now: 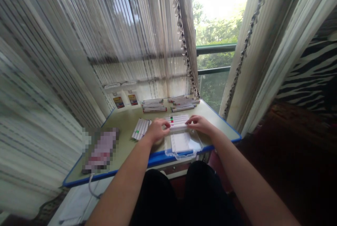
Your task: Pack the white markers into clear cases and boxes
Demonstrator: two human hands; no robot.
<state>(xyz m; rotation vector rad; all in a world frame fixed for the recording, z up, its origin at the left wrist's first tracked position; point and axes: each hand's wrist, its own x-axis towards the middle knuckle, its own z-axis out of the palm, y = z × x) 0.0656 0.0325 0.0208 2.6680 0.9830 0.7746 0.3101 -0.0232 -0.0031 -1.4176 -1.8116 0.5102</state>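
Note:
A clear plastic case (199, 141) lies unfolded at the table's near edge. Several white markers (180, 117) are laid side by side in its far half, a few with green, red or pink marks at their left ends. My left hand (158, 129) is closed with its fingertips at the left end of the nearest marker (178, 126). At the right end of that marker, my right hand (200, 124) pinches with thumb and fingers. A white sheet (181, 142) shows in the case's near half. Beside my left hand rests a row of loose markers (141, 128).
Two marker stacks, one left (154, 105) and one right (184, 103), lie at the back of the blue-edged table (218, 127). Two clear cases (119, 96) stand at the back left. A blurred-out pinkish object (102, 148) lies on the left. Curtains (147, 43) hang against the far edge.

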